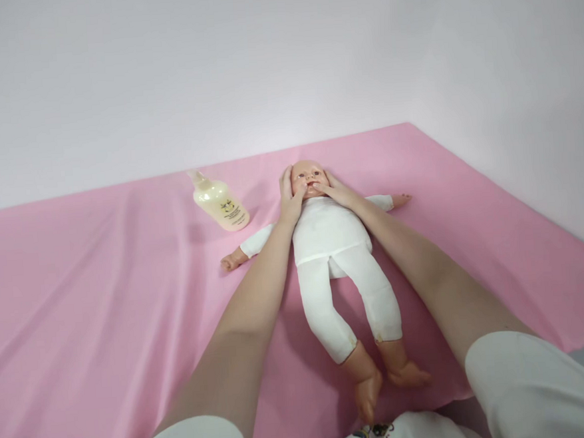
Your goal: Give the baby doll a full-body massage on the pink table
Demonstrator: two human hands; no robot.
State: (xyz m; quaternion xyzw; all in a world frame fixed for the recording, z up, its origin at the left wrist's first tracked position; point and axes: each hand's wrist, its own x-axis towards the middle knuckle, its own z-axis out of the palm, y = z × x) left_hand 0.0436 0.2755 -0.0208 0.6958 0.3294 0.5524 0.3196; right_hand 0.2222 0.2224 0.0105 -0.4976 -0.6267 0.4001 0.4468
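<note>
A baby doll (331, 243) in white clothes lies on its back on a pink sheet (102, 292), head toward the wall, feet toward me. My left hand (289, 196) cups the left side of the doll's head, thumb on its cheek. My right hand (337, 190) rests on the other side, with fingers laid across the doll's chin and mouth. Both hands touch the doll's face with fingers spread; neither one grips it.
A cream lotion bottle (219, 203) lies tilted on the sheet, left of the doll's head. A pale wall runs behind and along the right edge of the sheet. My white sleeves fill the bottom of the view.
</note>
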